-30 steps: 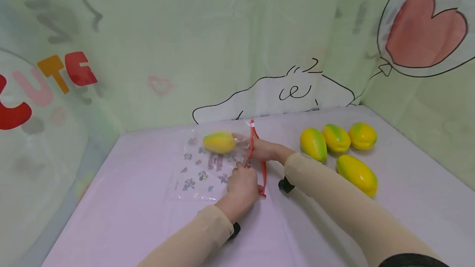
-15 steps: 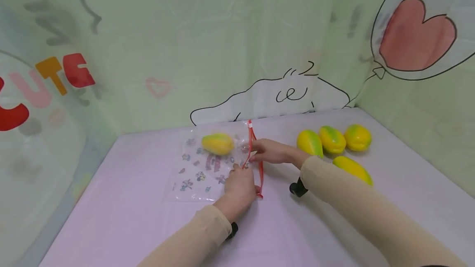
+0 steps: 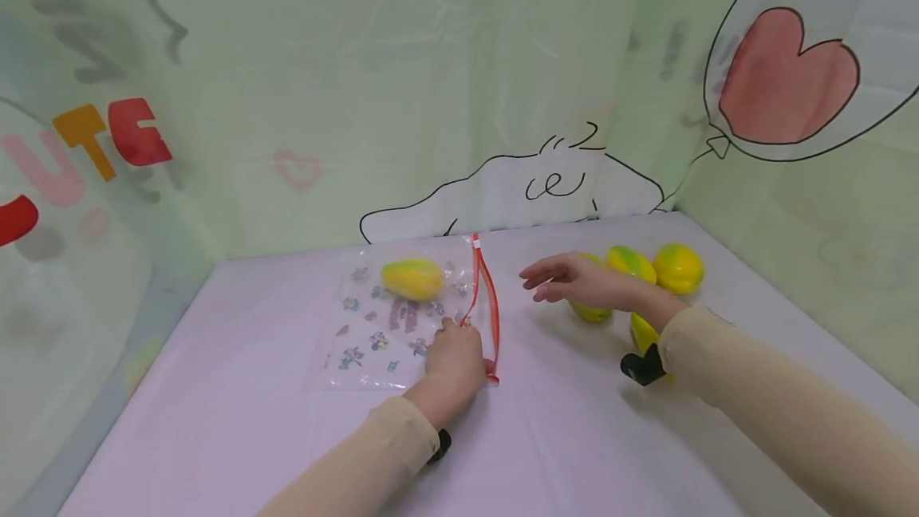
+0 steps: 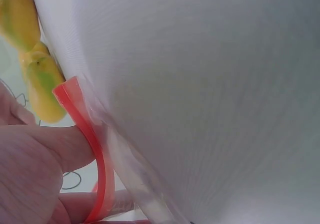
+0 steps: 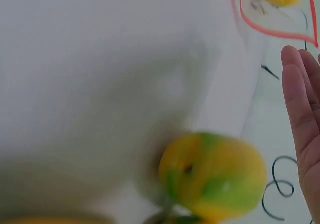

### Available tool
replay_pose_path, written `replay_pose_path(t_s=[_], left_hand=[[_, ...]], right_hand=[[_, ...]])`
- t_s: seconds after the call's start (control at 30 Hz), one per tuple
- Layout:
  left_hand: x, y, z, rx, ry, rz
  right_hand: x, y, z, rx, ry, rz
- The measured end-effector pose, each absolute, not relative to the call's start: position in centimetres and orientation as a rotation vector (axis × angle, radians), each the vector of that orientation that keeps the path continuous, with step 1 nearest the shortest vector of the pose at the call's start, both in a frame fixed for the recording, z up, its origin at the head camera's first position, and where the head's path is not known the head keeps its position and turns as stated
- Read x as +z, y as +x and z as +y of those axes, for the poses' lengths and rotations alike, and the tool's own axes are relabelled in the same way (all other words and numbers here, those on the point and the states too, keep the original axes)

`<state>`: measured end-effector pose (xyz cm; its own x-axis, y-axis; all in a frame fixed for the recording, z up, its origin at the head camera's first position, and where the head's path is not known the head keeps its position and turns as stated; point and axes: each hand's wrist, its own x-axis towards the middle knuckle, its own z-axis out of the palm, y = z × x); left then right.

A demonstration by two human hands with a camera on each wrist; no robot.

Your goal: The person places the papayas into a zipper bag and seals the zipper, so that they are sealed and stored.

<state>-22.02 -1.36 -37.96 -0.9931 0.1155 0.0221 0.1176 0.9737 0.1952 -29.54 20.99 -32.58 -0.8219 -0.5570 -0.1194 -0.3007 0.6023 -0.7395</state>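
Drawn out of the clear bag (image 3: 391, 321), the right hand (image 3: 574, 281) hovers to its right, empty, fingers extended and nearly together; the left hand (image 3: 454, 357) pinches the bag's red-edged mouth between thumb and fingers. One yellow-green fruit (image 3: 412, 279) lies inside; four loose fruits (image 3: 678, 268) remain outside.

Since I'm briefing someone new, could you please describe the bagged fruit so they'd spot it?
On the pale lilac table, find the clear, red-edged printed bag that the left hand holds. Inside it, toward the far side, lies a yellow-green fruit. It alone is bagged; the other fruits lie to its right.
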Motion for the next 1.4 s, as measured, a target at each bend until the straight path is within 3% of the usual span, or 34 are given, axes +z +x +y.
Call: replay_pose_path(t_s=[0.43,0.77,1.4], left_hand=[[-38.1,-22.0,-1.5,-0.302,-0.215,-3.085],[-38.1,-21.8,-1.6,-0.298,-0.224,-3.069],[-38.0,-21.8,-1.5,-0.267,-0.238,-3.086]], right_hand=[[-29.9,-25.3,28.9,-1.034,-0.52,2.728],[-31.7,-21.6,33.3,-0.932,-0.428,2.91],[-36.0,-18.4,32.8,-0.664,-0.48,3.175]])
